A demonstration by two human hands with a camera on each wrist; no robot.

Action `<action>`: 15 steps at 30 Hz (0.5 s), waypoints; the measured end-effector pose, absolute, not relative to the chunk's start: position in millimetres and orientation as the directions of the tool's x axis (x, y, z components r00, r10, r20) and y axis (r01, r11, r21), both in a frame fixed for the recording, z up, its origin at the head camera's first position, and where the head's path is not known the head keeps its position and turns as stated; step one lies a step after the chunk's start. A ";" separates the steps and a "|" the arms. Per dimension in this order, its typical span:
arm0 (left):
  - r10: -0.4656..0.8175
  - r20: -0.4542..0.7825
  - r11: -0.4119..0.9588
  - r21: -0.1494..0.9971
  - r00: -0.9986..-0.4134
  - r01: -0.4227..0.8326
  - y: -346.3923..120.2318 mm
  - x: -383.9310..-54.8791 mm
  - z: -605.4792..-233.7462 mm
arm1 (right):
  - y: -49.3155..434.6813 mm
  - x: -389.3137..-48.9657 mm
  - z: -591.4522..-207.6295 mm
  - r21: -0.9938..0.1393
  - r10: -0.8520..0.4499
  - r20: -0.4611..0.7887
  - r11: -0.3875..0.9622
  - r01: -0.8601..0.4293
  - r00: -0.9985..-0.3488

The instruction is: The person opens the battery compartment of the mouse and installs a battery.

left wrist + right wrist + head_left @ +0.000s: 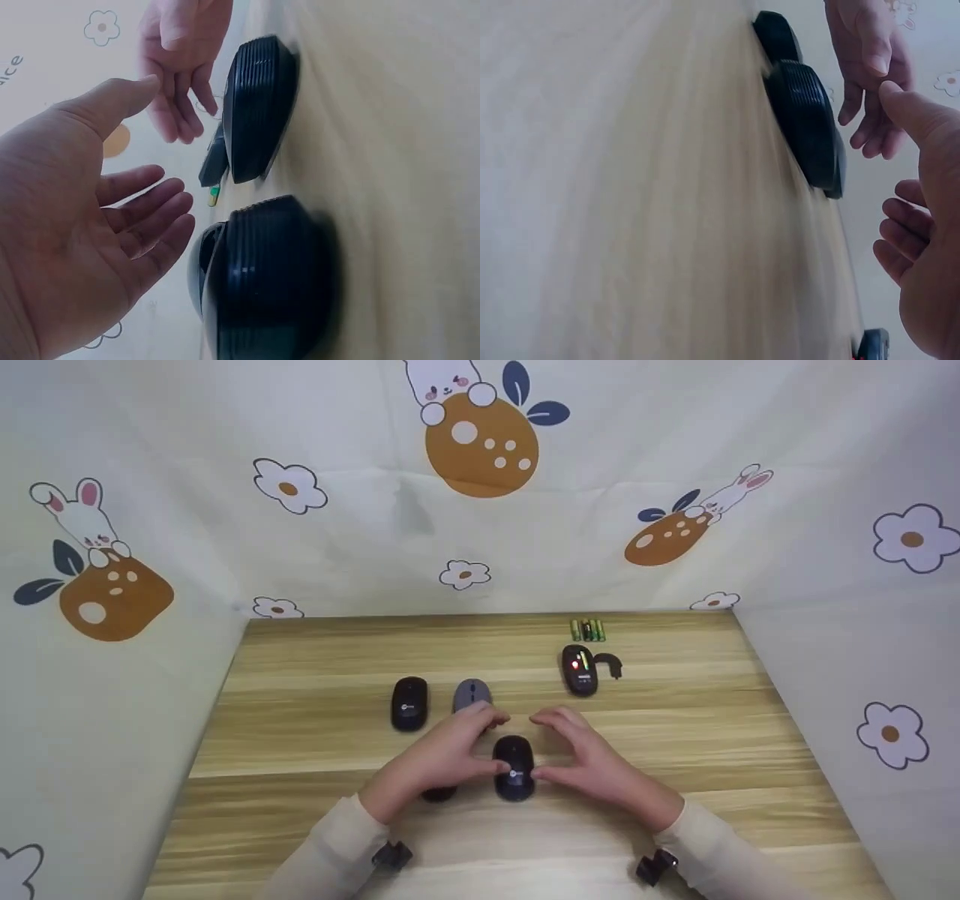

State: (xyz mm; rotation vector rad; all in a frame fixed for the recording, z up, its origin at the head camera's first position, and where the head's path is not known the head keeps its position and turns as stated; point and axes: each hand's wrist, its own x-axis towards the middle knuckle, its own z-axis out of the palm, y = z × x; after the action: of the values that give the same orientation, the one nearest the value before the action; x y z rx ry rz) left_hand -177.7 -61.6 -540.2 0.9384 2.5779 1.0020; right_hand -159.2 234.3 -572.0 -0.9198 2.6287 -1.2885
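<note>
Head view shows the left hand (450,742) and the right hand (592,757) facing each other over a wooden tabletop (615,825), with a black mouse (517,757) between them near the front. Each grip is spread — thumb apart from loosely bent fingers, nothing pinched. From above, the thumb tips appear at the mouse's two sides; both wrist views show the hands raised and clear of it. That mouse sits upright on the tabletop, a pale logo on its back.

Partly hidden under the left forearm is a second dark mouse (439,794). Behind the left hand, its fingers covering the near end, sits a grey mouse (472,691), and to its left another black mouse (409,697). Farther back on the right, an overturned mouse (581,682) shows a red light and a battery inside its open underside — a curved black cover (610,663) lies just beside it. Beyond that is a row of green batteries (588,630). Around the back and sides hangs a pale cloth (360,547) printed with rabbits and flowers.
</note>
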 end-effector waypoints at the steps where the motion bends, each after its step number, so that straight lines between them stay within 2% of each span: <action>1: 0.634 0.023 0.563 0.671 -0.773 0.482 -62.7 -175.2 -540.9 | 232.7 -158.0 -572.6 -0.744 -0.542 0.175 0.474 -0.471 -0.822; 8: 0.624 -0.010 0.610 0.631 -0.782 0.479 -63.8 -163.3 -545.9 | 224.6 -151.6 -575.2 -0.757 -0.541 0.078 0.515 -0.403 -0.838; 15: 0.631 -0.036 0.628 0.611 -0.775 0.482 -59.6 -157.8 -551.0 | 216.9 -150.6 -580.5 -0.735 -0.578 0.064 0.524 -0.430 -0.814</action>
State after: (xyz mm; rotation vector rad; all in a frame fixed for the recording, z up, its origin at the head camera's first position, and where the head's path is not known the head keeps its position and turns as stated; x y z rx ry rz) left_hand -157.8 -59.6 -551.0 0.9078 2.6050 0.8704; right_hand -150.6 216.9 -580.5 -0.8612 2.5746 -1.1626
